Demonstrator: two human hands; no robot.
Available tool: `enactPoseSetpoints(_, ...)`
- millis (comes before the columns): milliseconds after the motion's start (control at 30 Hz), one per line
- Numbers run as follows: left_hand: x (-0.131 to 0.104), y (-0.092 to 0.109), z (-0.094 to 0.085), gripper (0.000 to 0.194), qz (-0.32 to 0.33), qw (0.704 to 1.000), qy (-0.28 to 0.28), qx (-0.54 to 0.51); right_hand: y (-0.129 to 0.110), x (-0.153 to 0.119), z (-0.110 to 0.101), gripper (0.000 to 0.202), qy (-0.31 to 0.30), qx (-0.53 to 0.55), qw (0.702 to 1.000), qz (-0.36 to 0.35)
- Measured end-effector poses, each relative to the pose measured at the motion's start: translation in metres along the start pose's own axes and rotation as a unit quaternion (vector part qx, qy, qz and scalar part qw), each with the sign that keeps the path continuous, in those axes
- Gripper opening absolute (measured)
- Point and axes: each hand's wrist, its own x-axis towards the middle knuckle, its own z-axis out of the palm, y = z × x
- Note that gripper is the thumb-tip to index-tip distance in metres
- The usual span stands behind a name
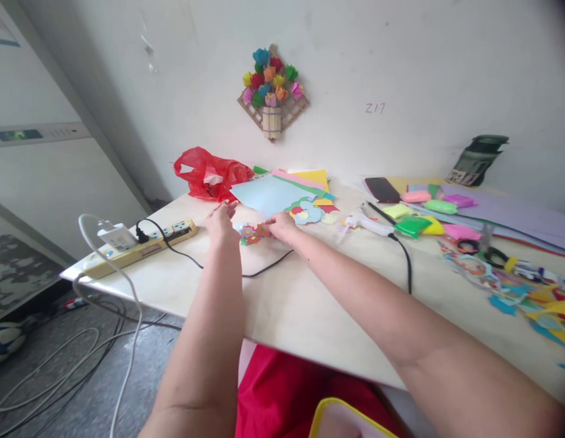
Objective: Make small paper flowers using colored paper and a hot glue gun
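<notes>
My right hand (282, 227) pinches the edge of a small cluster of colourful paper flowers (251, 235) on the table. Just left of the cluster, my left hand (221, 220) is held with its fingers apart and nothing in them. The red plastic bag (212, 173) lies beyond the left fingertips. Behind my right hand are more paper cut-outs in flower and scalloped shapes (310, 211), beside a light blue sheet of paper (264, 193). A white glue gun (368, 224) rests to the right, its black cord trailing over the table.
A power strip (140, 248) with plugs sits at the left edge. Toward the right are a phone (382, 190), bright clay packets (413, 226), scissors (486, 246), paper scraps (538, 304) and a dark bottle (478, 161). Cables (72, 353) loop over the floor.
</notes>
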Motion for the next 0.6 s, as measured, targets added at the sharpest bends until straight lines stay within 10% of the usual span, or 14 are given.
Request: enactPoseSetpoints(600,-0.033,-0.007,0.035,0.019,-0.060,0.988,-0.135,-0.038,0.014,-0.009,-0.030,0.016,0.082,-0.020,0.995,-0.050)
